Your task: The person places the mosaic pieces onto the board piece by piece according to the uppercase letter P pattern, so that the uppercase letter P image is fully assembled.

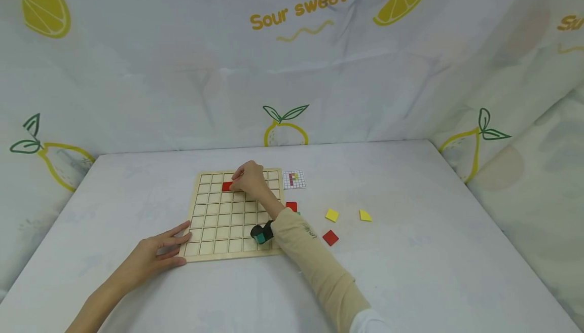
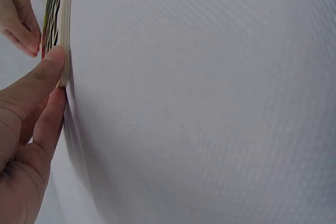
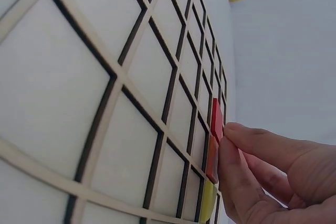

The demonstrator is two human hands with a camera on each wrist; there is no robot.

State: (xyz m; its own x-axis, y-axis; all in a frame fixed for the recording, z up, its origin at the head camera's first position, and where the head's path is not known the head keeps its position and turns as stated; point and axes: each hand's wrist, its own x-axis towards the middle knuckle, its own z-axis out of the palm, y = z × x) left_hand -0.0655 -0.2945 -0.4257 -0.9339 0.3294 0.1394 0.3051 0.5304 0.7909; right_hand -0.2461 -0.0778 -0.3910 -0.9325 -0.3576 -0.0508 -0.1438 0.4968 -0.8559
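Note:
A square wooden grid board lies on the table. My left hand grips its lower left side; in the left wrist view the thumb of that hand lies on the board's rim, with a finger below. Over the board's upper part, my right hand has thumb and fingers together at a red tile. The right wrist view has this hand pinching at a red tile, beside an orange-red tile and a yellow one. The fingers partly hide these tiles.
A small pattern card lies at the board's upper right. To the right are a yellow square, a yellow quarter-round piece and a red square. Another red piece is beside the right forearm, with a green piece partly hidden.

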